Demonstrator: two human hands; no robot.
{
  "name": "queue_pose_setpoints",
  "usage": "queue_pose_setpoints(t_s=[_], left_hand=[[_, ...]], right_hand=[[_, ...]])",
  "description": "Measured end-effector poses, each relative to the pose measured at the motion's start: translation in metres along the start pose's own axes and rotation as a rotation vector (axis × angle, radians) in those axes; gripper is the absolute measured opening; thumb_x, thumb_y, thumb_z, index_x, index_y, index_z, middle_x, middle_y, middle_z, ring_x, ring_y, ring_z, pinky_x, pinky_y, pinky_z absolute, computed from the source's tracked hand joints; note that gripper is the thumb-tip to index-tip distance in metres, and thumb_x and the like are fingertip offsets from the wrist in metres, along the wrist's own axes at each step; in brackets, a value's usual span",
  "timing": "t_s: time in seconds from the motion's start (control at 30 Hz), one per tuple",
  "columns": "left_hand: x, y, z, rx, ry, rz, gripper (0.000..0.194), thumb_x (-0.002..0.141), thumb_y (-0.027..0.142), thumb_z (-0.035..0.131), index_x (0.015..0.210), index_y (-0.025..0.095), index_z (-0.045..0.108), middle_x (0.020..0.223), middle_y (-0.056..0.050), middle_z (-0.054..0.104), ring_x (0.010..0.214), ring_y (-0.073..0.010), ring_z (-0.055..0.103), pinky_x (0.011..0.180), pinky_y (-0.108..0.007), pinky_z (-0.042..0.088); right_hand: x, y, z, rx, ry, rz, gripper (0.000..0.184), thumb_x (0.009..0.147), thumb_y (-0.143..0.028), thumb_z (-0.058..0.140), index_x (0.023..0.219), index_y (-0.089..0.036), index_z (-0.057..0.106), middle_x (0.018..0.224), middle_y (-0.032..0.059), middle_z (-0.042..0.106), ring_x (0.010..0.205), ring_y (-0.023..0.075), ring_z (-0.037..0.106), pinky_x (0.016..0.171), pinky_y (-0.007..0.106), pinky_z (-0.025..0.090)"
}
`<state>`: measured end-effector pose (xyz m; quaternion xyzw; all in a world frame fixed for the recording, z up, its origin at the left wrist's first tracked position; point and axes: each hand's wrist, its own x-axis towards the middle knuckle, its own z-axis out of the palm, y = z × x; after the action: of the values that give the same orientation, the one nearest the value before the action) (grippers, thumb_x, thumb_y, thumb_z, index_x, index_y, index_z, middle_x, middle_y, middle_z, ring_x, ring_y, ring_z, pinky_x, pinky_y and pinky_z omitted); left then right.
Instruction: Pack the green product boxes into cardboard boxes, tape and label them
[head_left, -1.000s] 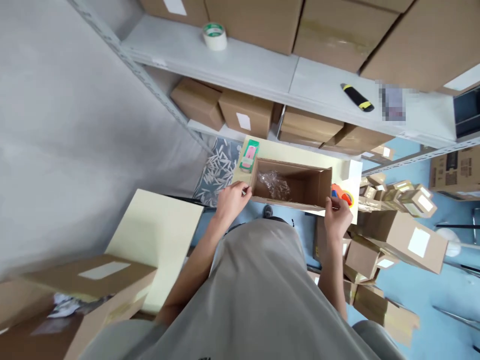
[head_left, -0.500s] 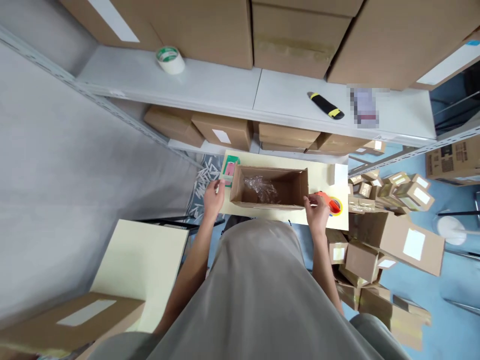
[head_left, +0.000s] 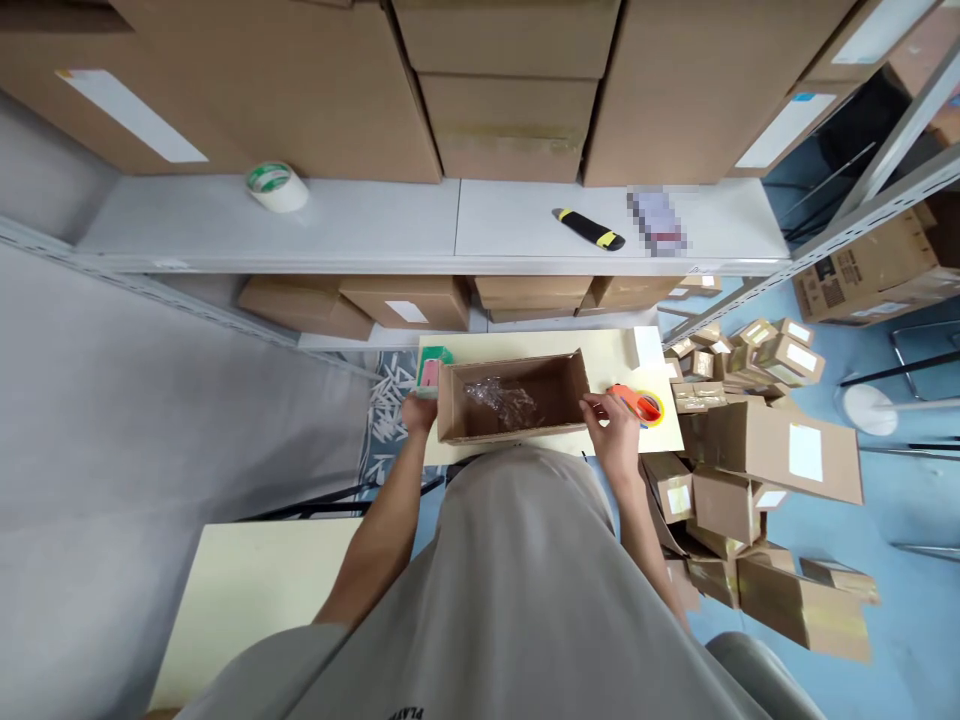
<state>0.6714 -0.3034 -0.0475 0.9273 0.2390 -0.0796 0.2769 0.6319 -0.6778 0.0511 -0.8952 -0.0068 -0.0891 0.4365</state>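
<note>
An open cardboard box (head_left: 517,437) lies lengthwise on the pale tabletop (head_left: 600,345), with crumpled clear plastic wrap (head_left: 504,402) inside. My right hand (head_left: 616,432) pinches the box's right edge near its front corner. On the other side, my left hand (head_left: 418,412) is curled at the near end of a small green and pink packet (head_left: 431,370), beside the box's left wall. Its fingertips are hidden, so what they grip does not show. Just right of my right hand lies an orange tape dispenser (head_left: 634,402) with a yellow roll.
A white block-shaped box (head_left: 646,348) stands at the table's back right. On the shelf (head_left: 360,225) ahead are a tape roll (head_left: 277,187), a black and yellow cutter (head_left: 589,229) and large cartons (head_left: 510,125). Several cardboard boxes (head_left: 750,440) are piled on the floor to the right.
The view has tilted up and shifted right. My left hand has drawn slightly back and its fingers are now tucked out of sight. My right hand stays at the box's right edge.
</note>
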Motion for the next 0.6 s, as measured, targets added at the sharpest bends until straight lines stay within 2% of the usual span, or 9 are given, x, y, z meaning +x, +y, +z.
queue_pose_setpoints(t_s=[0.07, 0.17, 0.27, 0.33, 0.4, 0.47, 0.53, 0.6], left_hand=[[-0.008, -0.009, -0.009, -0.094, 0.04, -0.076, 0.044, 0.09, 0.045, 0.065, 0.114, 0.009, 0.072, 0.087, -0.014, 0.078, 0.079, -0.0282, 0.079, 0.073, -0.041, 0.063], [-0.03, -0.024, -0.032, -0.281, 0.136, -0.135, 0.05, 0.092, 0.048, 0.062, 0.127, 0.013, 0.07, 0.101, -0.011, 0.081, 0.091, -0.0234, 0.08, 0.084, -0.039, 0.067], [-0.06, -0.028, -0.068, -0.641, 0.337, -0.043, 0.067, 0.082, 0.054, 0.08, 0.135, 0.016, 0.065, 0.122, -0.014, 0.079, 0.113, -0.0279, 0.079, 0.101, -0.046, 0.068], [-0.08, -0.021, -0.093, -0.78, 0.398, 0.087, 0.078, 0.072, 0.052, 0.092, 0.137, 0.021, 0.063, 0.132, -0.015, 0.077, 0.126, -0.0321, 0.075, 0.106, -0.049, 0.067], [-0.098, -0.004, -0.114, -0.774, 0.332, 0.192, 0.081, 0.071, 0.047, 0.094, 0.141, 0.024, 0.061, 0.142, -0.014, 0.073, 0.135, -0.0336, 0.071, 0.106, -0.047, 0.067], [-0.11, 0.017, -0.126, -0.695, 0.232, 0.252, 0.08, 0.074, 0.041, 0.092, 0.145, 0.024, 0.061, 0.149, -0.013, 0.07, 0.139, -0.0338, 0.069, 0.107, -0.044, 0.067], [-0.116, 0.038, -0.128, -0.551, 0.113, 0.303, 0.073, 0.079, 0.031, 0.086, 0.147, 0.024, 0.062, 0.154, -0.01, 0.068, 0.14, -0.0323, 0.069, 0.111, -0.042, 0.066], [-0.115, 0.056, -0.121, -0.367, 0.006, 0.395, 0.069, 0.081, 0.017, 0.077, 0.148, 0.026, 0.064, 0.155, -0.008, 0.068, 0.142, -0.0303, 0.067, 0.118, -0.042, 0.061]], right_hand=[[0.0, -0.003, 0.0, 0.038, -0.051, -0.017, 0.032, 0.109, -0.047, 0.06, 0.107, -0.023, 0.082, 0.096, 0.0096, 0.079, 0.076, 0.0247, 0.074, 0.075, 0.041, 0.065], [0.005, -0.003, 0.005, 0.091, -0.117, -0.015, 0.032, 0.108, -0.047, 0.062, 0.108, -0.023, 0.083, 0.098, 0.0098, 0.081, 0.079, 0.0256, 0.077, 0.076, 0.041, 0.067], [0.015, -0.003, 0.015, 0.121, -0.215, -0.008, 0.031, 0.105, -0.047, 0.064, 0.11, -0.023, 0.083, 0.1, 0.0101, 0.083, 0.08, 0.0261, 0.079, 0.079, 0.043, 0.069], [0.024, -0.006, 0.022, 0.143, -0.296, -0.005, 0.032, 0.104, -0.048, 0.065, 0.112, -0.023, 0.083, 0.1, 0.0102, 0.084, 0.081, 0.0265, 0.08, 0.081, 0.044, 0.069], [0.034, -0.012, 0.027, 0.183, -0.357, 0.005, 0.033, 0.103, -0.048, 0.067, 0.117, -0.022, 0.082, 0.103, 0.0108, 0.085, 0.085, 0.027, 0.081, 0.083, 0.045, 0.07], [0.042, -0.021, 0.027, 0.232, -0.384, -0.005, 0.04, 0.1, -0.049, 0.073, 0.13, -0.023, 0.079, 0.114, 0.0121, 0.085, 0.097, 0.0285, 0.082, 0.086, 0.045, 0.071], [0.049, -0.03, 0.021, 0.262, -0.4, -0.067, 0.058, 0.095, -0.045, 0.081, 0.149, -0.025, 0.071, 0.134, 0.013, 0.08, 0.115, 0.0305, 0.079, 0.094, 0.046, 0.07], [0.053, -0.035, 0.012, 0.241, -0.447, -0.161, 0.077, 0.092, -0.036, 0.085, 0.164, -0.03, 0.058, 0.153, 0.0113, 0.071, 0.127, 0.0307, 0.075, 0.101, 0.046, 0.069]])
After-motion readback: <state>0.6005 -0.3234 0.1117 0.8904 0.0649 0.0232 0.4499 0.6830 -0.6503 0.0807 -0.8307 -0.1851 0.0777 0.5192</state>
